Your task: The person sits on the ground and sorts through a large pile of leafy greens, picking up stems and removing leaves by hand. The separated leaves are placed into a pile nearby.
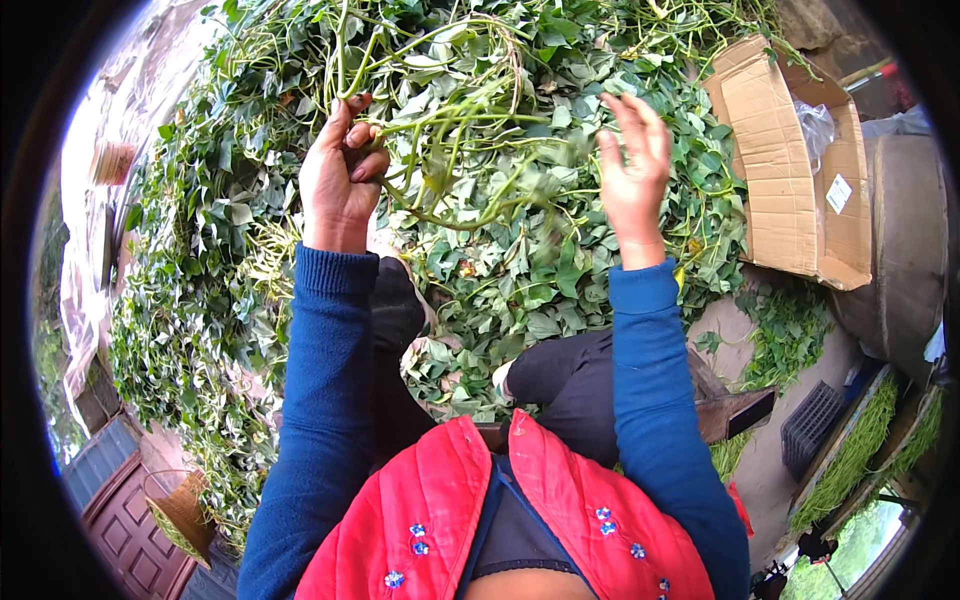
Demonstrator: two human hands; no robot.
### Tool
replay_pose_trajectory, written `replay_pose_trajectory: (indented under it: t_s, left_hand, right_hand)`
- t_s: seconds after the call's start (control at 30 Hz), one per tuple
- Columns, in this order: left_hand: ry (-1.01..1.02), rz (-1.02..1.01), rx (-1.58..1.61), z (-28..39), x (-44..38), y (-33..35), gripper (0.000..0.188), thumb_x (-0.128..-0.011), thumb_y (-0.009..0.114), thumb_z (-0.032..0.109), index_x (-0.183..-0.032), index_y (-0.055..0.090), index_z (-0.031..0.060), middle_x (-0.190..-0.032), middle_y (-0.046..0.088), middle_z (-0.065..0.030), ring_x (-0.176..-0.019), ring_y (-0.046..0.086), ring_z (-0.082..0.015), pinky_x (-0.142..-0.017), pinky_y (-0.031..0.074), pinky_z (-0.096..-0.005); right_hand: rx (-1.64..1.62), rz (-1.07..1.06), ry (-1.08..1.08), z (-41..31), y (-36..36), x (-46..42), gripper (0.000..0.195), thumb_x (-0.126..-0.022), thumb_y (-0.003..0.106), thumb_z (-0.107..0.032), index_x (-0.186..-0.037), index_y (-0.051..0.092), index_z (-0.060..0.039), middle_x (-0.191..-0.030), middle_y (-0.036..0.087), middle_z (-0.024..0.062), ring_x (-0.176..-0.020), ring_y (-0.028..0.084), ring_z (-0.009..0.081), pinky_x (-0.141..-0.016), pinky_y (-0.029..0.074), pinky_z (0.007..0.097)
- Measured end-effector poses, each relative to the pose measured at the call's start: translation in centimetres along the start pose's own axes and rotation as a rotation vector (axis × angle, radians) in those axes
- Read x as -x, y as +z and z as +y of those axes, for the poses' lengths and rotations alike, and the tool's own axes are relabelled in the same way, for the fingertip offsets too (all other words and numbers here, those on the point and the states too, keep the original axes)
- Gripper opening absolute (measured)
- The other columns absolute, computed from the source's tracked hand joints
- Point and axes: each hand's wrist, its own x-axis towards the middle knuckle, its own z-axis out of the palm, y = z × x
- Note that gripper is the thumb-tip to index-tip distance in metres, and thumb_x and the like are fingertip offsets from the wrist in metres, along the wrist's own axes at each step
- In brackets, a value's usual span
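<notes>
My left hand [345, 154], in a blue sleeve at upper left, is closed around several green leafy vine stems [450, 135]. Their ends spread rightward and are partly blurred. My right hand [636, 157] is raised at upper right with its fingers apart and nothing in it, a little beyond the stem ends. Under both hands spreads a thick heap of cut green vines with leaves [540, 292], reaching between my knees and far to the left. A small bunch of pale leafless stems [277, 259] lies left of my left wrist.
An open cardboard box [780, 172] with clear plastic inside stands at right. Lower right are a dark plastic crate [812, 426], trays of thin green stems [851, 450] and a wooden stool's end [735, 415]. A wicker basket [187, 517] sits lower left by a brown door [135, 517].
</notes>
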Motion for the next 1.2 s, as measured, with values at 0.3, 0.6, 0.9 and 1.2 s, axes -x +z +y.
replay_pose_trajectory:
  t_s: [0.3, 0.6, 0.9, 1.2]
  left_hand:
    - [-0.027, -0.014, 0.044, 0.5, -0.2, -0.5, 0.028, -0.095, 0.047, 0.028, -0.106, 0.053, 0.0022, -0.060, 0.041, 0.0036, -0.056, 0.040, -0.0073, -0.037, 0.023, -0.0165]
    - [0.079, 0.096, 0.122, 2.8, -0.5, -1.8, 0.028, -0.094, 0.048, 0.028, -0.103, 0.053, 0.0018, -0.059, 0.042, 0.0025, -0.059, 0.046, -0.0112, -0.037, 0.025, -0.0167]
    - [0.136, 0.199, 0.204, 2.9, -0.9, -2.3, 0.027, -0.095, 0.047, 0.027, -0.103, 0.054, 0.0023, -0.059, 0.044, 0.0015, -0.059, 0.044, -0.0114, -0.037, 0.024, -0.0175]
    - [0.167, 0.208, 0.257, 2.8, -0.6, -2.7, 0.030, -0.097, 0.041, 0.030, -0.101, 0.053, 0.0031, -0.059, 0.044, -0.0008, -0.061, 0.048, -0.0145, -0.037, 0.026, -0.0183]
  right_hand:
    - [-0.096, -0.538, -0.021, 0.8, 1.0, 1.7, 0.018, -0.084, 0.058, -0.015, -0.098, 0.067, -0.0098, -0.088, 0.066, 0.0069, -0.087, 0.057, 0.0249, -0.083, 0.040, 0.0356]
    - [-0.014, -0.581, 0.027, 1.0, 0.2, 1.4, 0.013, -0.082, 0.057, -0.011, -0.091, 0.066, -0.0051, -0.084, 0.065, 0.0096, -0.081, 0.059, 0.0271, -0.077, 0.044, 0.0355]
    - [-0.286, -0.264, 0.568, 1.1, 0.9, 1.2, 0.015, -0.082, 0.056, -0.002, -0.092, 0.067, 0.0000, -0.080, 0.066, 0.0067, -0.074, 0.061, 0.0096, -0.067, 0.047, 0.0208]
    - [-0.087, -0.061, 0.155, -0.8, -0.4, 0.9, 0.020, -0.083, 0.060, -0.004, -0.102, 0.062, -0.0003, -0.096, 0.061, 0.0080, -0.090, 0.057, 0.0153, -0.081, 0.046, 0.0270]
